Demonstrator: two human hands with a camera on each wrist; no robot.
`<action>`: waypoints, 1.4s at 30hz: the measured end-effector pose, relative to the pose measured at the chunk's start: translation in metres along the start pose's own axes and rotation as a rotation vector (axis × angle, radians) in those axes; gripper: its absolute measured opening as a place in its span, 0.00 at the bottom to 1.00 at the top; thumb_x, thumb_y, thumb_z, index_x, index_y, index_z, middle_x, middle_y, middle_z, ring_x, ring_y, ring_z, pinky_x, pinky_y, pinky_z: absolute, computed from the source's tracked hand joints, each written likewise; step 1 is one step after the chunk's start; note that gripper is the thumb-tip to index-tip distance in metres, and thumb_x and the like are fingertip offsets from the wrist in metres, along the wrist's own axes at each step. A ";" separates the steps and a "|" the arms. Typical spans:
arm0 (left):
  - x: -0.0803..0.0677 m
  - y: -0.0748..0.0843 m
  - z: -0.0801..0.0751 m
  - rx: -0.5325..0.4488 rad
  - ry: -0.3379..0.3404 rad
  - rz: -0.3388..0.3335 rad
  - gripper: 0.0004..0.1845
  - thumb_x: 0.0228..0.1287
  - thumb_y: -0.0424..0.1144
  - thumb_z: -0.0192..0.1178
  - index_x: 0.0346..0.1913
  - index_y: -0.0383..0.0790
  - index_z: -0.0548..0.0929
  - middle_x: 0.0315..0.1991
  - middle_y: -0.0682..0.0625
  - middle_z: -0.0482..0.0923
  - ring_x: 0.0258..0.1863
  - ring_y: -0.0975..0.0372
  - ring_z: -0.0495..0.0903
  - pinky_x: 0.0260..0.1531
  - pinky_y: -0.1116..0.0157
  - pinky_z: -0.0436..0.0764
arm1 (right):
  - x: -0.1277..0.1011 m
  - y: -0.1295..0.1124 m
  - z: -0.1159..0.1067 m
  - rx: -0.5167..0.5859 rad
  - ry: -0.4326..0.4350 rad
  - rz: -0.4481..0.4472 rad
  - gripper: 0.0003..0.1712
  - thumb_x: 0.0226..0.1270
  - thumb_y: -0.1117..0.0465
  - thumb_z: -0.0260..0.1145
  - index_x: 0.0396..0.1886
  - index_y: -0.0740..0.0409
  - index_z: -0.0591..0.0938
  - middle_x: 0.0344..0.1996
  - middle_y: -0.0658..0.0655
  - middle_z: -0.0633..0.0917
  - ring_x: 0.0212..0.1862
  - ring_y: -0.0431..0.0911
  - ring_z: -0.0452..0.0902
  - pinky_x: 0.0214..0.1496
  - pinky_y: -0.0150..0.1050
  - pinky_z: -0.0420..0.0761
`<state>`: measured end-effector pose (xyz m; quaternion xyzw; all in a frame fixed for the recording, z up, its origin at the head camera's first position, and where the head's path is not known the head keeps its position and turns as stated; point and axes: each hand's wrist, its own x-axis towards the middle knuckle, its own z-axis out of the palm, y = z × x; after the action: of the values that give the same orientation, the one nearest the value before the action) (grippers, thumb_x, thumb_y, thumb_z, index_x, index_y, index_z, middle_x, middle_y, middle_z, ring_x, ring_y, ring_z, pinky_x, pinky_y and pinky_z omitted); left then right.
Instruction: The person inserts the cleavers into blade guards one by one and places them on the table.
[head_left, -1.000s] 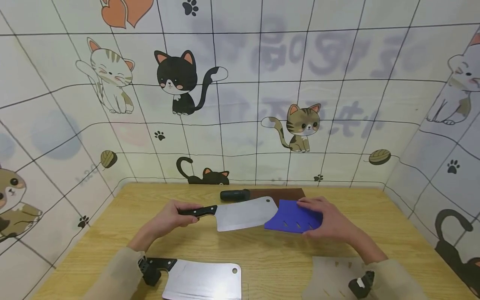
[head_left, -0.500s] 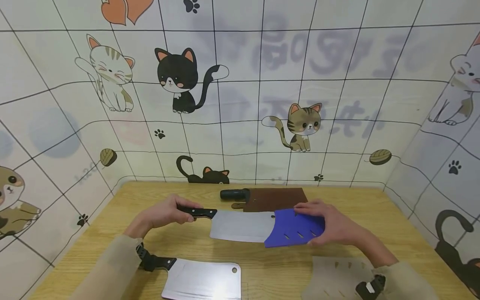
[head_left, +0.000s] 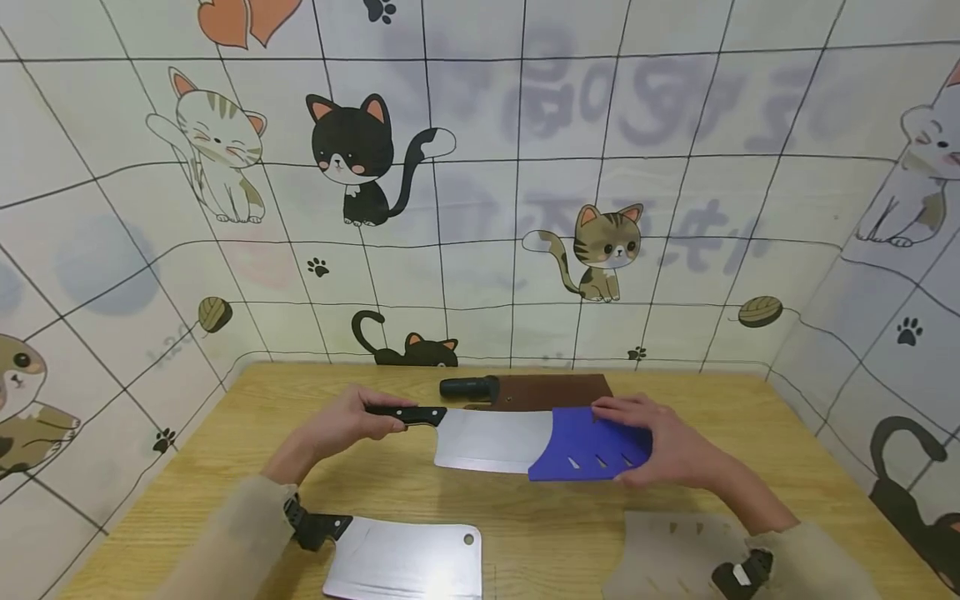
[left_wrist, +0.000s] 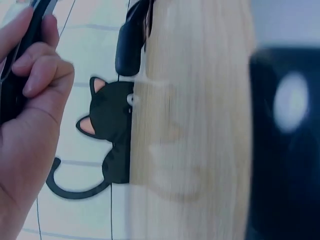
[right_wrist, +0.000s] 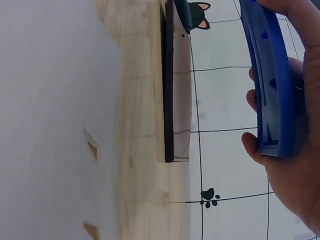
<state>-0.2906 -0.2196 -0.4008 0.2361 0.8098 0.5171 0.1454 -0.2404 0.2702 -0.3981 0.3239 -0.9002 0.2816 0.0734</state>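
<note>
My left hand [head_left: 348, 425] grips the cleaver [head_left: 491, 440] by its black handle; my right hand [head_left: 667, 450] clasps the blue sheath [head_left: 592, 446]; I judge blade and slot must stay level and aligned while sliding.

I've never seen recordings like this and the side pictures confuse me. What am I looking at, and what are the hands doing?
No machine here: a person works with bare hands and wears three cameras. The wide picture comes from the head, looking down at a wooden table. The two sideways close-ups come from the wrists, so the table looks tilted there.

The left hand grips the black handle of a cleaver. The right hand holds a blue blade cover, and the far end of the blade sits inside it. The right wrist view shows that cover edge-on between thumb and fingers.

Also on the table: a second bare cleaver near the left sleeve, a pale cover near the right sleeve, and a knife in a brown sheath at the back.
</note>
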 end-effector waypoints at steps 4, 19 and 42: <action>0.005 0.001 0.011 -0.016 0.028 0.016 0.20 0.65 0.38 0.70 0.59 0.38 0.87 0.39 0.45 0.82 0.29 0.60 0.70 0.34 0.63 0.74 | 0.002 0.001 0.000 -0.044 0.036 0.020 0.51 0.38 0.46 0.85 0.68 0.53 0.81 0.66 0.56 0.79 0.65 0.59 0.68 0.54 0.58 0.72; 0.007 -0.005 0.010 -0.038 -0.121 0.028 0.21 0.65 0.33 0.70 0.61 0.34 0.85 0.45 0.44 0.85 0.26 0.64 0.68 0.28 0.68 0.70 | 0.002 -0.004 -0.001 -0.039 -0.042 0.015 0.50 0.37 0.44 0.86 0.65 0.54 0.83 0.64 0.56 0.79 0.62 0.59 0.70 0.53 0.53 0.75; 0.007 -0.001 0.003 -0.076 -0.084 0.100 0.18 0.68 0.32 0.64 0.60 0.34 0.85 0.41 0.46 0.80 0.30 0.62 0.69 0.32 0.67 0.71 | -0.001 -0.001 0.004 0.018 -0.021 -0.022 0.53 0.40 0.45 0.86 0.71 0.49 0.78 0.69 0.51 0.76 0.63 0.49 0.67 0.55 0.48 0.73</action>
<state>-0.2946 -0.2136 -0.4028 0.2920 0.7701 0.5435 0.1622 -0.2388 0.2681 -0.4011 0.3374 -0.8948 0.2854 0.0639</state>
